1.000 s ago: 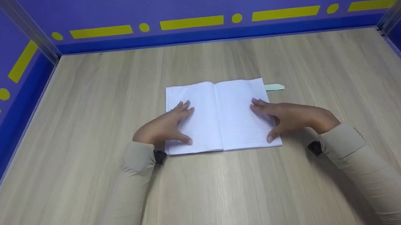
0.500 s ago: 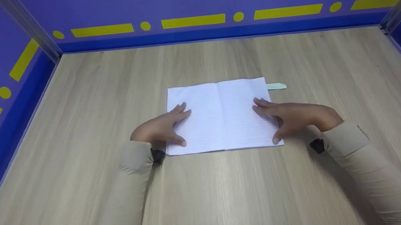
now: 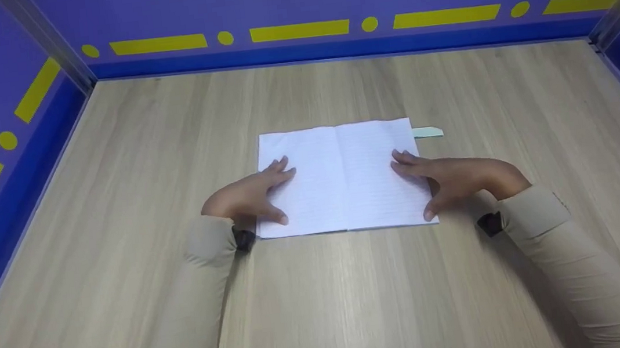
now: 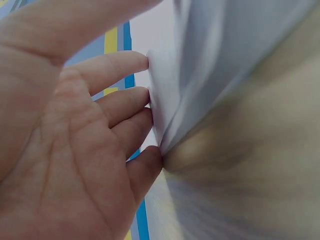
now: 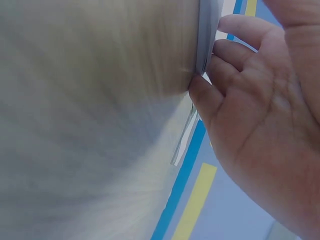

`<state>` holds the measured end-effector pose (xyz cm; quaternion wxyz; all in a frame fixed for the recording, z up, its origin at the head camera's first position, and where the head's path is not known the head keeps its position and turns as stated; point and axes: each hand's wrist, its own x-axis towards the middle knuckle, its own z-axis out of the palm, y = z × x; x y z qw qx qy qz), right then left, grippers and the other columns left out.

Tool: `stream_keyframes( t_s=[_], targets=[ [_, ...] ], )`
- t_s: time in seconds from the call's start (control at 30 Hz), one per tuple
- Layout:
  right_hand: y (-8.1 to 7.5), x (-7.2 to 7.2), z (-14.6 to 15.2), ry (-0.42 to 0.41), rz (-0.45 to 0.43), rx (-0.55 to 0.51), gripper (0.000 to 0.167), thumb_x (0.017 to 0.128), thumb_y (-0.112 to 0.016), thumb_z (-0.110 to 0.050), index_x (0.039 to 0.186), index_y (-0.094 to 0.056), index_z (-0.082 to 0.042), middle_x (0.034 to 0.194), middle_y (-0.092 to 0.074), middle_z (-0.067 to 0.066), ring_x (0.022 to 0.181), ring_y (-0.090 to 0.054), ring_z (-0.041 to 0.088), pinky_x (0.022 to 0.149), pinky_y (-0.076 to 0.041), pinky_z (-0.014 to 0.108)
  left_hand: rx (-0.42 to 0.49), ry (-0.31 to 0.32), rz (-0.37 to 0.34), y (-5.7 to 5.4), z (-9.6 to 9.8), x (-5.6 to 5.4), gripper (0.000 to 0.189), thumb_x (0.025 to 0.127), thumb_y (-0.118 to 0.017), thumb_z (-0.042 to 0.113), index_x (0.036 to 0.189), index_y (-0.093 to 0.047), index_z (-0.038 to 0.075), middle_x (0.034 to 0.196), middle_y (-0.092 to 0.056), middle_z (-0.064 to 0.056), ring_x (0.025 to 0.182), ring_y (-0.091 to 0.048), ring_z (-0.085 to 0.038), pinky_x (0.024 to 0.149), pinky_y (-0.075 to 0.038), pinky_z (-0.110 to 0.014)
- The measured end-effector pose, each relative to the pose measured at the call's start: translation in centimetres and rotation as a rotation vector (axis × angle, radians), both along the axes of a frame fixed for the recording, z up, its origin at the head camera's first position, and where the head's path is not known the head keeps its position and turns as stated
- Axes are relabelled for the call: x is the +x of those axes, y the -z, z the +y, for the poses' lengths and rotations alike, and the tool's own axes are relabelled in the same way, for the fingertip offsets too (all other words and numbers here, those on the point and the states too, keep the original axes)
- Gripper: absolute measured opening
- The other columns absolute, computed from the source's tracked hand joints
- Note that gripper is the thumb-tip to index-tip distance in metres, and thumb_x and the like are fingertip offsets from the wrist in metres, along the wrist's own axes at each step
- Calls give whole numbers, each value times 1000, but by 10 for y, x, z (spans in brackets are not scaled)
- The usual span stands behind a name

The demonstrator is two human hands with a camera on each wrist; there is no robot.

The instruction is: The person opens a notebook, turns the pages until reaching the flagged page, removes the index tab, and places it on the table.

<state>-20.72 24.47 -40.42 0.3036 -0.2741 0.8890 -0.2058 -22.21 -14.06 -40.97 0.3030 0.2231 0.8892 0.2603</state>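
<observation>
An open notebook (image 3: pixel 320 190) with white lined pages lies flat on the table, its fold running down the middle. My left hand (image 3: pixel 248 195) rests on the left page near its outer edge, fingers spread. In the left wrist view the fingertips (image 4: pixel 145 95) touch the paper, and the palm is off it. On the right page's outer edge rests my right hand (image 3: pixel 451 181), its thumb near the lower corner. The right wrist view shows that hand's fingers (image 5: pixel 207 95) against the notebook's edge (image 5: pixel 205 40). A pale green tab (image 3: pixel 428 132) sticks out past the right page.
The wood-patterned table (image 3: pixel 359 302) extends around the notebook on all sides. Blue-purple panels (image 3: pixel 290 1) with yellow markings stand along the back, left and right edges. A dark wrist strap (image 3: pixel 244 240) shows at the left sleeve.
Over the last second my left hand has drawn slightly outward to the left on the page, and the pages lie flatter at the fold. The right hand has hardly moved.
</observation>
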Motion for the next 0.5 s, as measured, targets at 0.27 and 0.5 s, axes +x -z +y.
stream_keyframes(
  t_s=[0.27, 0.5],
  targets=[
    [0, -1, 0, -2, -10, 3, 112, 69, -81, -39, 154, -13, -14, 163, 5, 5, 150, 5, 28, 118, -11, 53, 7, 35, 18, -1, -1, -1, 97, 78, -79, 17, 154, -18, 11, 163, 4, -5, 150, 6, -22, 122, -5, -41],
    [0, 0, 0, -6, -4, 5, 113, 69, -81, -40, 154, -12, -14, 163, 5, 6, 150, 5, 29, 118, -11, 54, 0, 35, 18, 0, -1, -1, 97, 78, -79, 18, 154, -18, 12, 163, 4, -3, 150, 7, -21, 122, -5, -40]
  ],
)
